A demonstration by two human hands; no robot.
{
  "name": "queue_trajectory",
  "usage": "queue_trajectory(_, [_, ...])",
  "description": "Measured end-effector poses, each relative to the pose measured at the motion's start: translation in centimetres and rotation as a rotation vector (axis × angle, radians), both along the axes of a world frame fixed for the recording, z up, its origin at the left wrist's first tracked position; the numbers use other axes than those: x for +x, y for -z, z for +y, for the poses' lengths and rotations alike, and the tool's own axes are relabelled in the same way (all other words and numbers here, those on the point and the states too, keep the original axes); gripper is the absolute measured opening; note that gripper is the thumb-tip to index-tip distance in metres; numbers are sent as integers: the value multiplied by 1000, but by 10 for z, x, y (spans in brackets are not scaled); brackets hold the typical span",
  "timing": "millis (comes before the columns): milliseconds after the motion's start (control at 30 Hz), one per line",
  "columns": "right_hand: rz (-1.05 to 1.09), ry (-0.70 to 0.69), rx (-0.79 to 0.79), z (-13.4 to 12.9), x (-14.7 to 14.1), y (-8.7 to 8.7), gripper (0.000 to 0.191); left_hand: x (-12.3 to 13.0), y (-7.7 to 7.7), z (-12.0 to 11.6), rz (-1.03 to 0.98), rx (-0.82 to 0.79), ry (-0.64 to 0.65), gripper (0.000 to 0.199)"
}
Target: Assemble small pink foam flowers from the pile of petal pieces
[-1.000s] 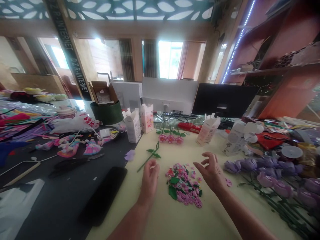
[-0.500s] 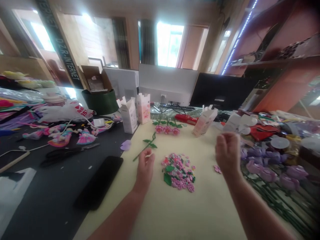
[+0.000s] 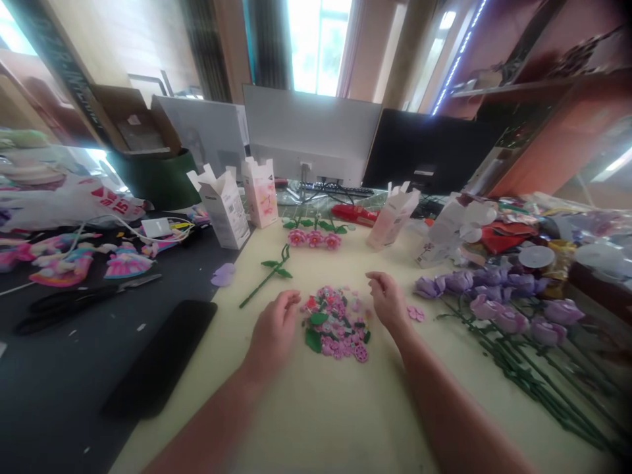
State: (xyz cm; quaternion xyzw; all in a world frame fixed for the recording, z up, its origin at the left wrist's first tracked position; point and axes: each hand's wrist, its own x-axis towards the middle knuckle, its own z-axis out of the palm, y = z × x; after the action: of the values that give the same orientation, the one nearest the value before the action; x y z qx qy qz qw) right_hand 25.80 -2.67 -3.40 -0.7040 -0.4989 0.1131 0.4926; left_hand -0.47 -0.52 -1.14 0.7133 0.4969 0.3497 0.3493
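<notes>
A heap of small pink, green and white building-block pieces point(image 3: 340, 326) lies on the pale yellow tabletop between my hands. My left hand point(image 3: 276, 322) is at the heap's left edge, fingers loosely bent and apart from the thumb, with nothing visible in it. On the heap's other side my right hand point(image 3: 388, 299) hovers, its fingers pointing left and slightly parted; I see nothing in it. A green toy stem with leaves point(image 3: 269, 276) lies beyond my left hand. Just right of my right wrist is a small pink flower piece point(image 3: 415, 313).
Assembled pink flowers point(image 3: 315, 239) lie at the back, among open cartons point(image 3: 222, 207). Purple toy roses point(image 3: 508, 319) on long stems cover the right side. A black phone point(image 3: 160, 355), scissors point(image 3: 83, 296) and a purple petal piece point(image 3: 224, 274) are on the left.
My right hand has come down and left, from a raised fist beside the roses to the heap. My left hand has drawn away from the green stem. The head view has shifted.
</notes>
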Motion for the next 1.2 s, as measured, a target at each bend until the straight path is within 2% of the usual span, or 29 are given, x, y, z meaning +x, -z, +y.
queue_trajectory(100, [3, -31, -62, -2, -3, 7, 32, 1, 2, 0, 164, 79, 40, 30])
queue_trajectory(267, [-86, -88, -195, -3, -12, 9, 35, 2, 3, 5, 256, 106, 58, 31])
queue_trajectory(433, [39, -95, -182, -4, -6, 7, 35, 1, 0, 5, 227, 67, 42, 29])
queue_trajectory(567, [114, -77, -181, 0, 3, 8, 35, 0, 3, 3, 194, 97, 31, 27])
queue_trajectory(933, [214, -20, -190, 4, 6, 8, 35, -1, 12, 5, 141, 125, 73, 28])
queue_trajectory(1200, [177, -14, -217, 3, 10, 3, 32, 0, 8, 6, 122, 75, 79, 28])
